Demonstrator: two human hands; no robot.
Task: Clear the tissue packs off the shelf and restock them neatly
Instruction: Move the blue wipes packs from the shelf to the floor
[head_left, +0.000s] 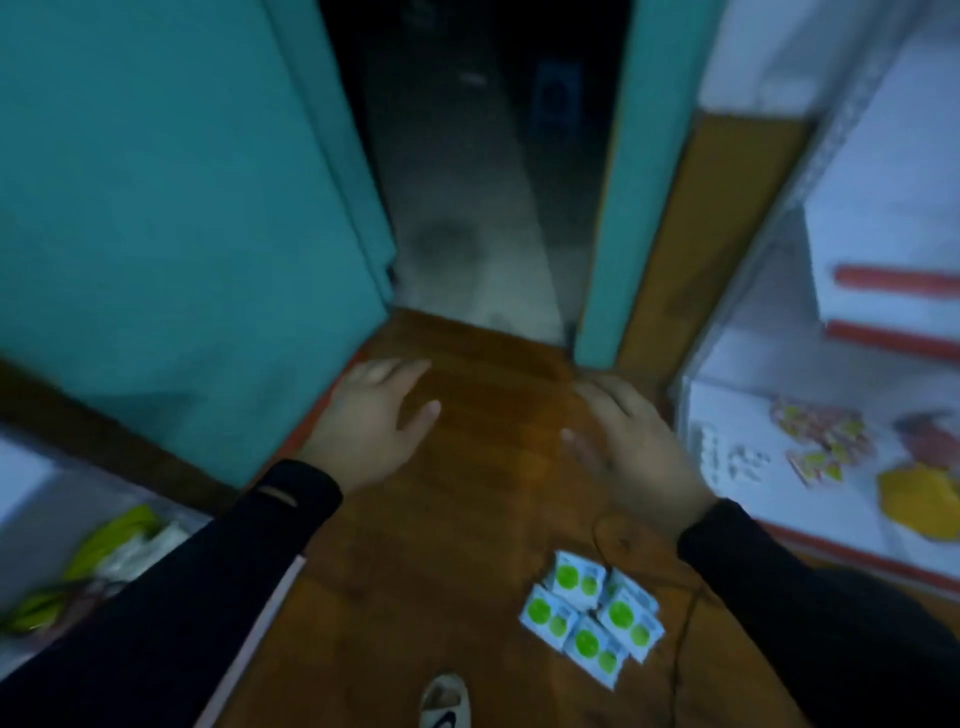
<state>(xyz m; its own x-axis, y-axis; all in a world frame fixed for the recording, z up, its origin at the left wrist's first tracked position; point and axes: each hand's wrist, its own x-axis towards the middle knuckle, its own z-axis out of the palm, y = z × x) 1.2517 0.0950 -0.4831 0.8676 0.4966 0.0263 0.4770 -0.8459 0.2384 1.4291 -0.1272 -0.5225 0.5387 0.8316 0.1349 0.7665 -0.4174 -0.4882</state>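
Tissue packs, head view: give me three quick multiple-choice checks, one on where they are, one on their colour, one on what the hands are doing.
1. Where do the tissue packs lie?
A. on the wooden floor, near the shoe
B. on the white shelf at right
C. in the left hand

2. What colour are the round spots on the packs?
A. red
B. green
C. blue

3. What state are the hands in?
A. both grip packs
B. only the right holds a pack
C. both open, holding nothing

Answers:
1 A, the packs sit in a cluster on the floor below the right hand, apart from the shelf.
2 B, each white pack carries green circles.
3 C, the left hand and the right are spread over bare floor with fingers straight.
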